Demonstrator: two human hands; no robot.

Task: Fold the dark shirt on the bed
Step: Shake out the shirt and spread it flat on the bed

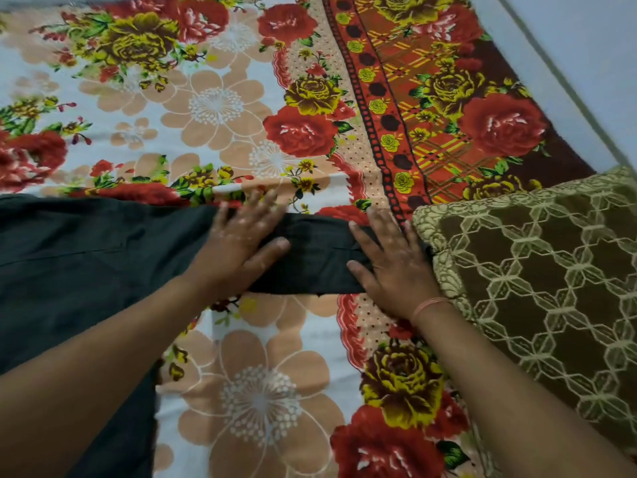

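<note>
Dark shirt (86, 243) sleeve lies pinned under both flat hands, fingers (262, 205) apart, touching the brown pillow (537, 270).

- The single head camera looked forward and steeply down, close over the bed (241, 391).
- Both forearms entered from the near edge; a wall (586, 46) lay far right.
</note>
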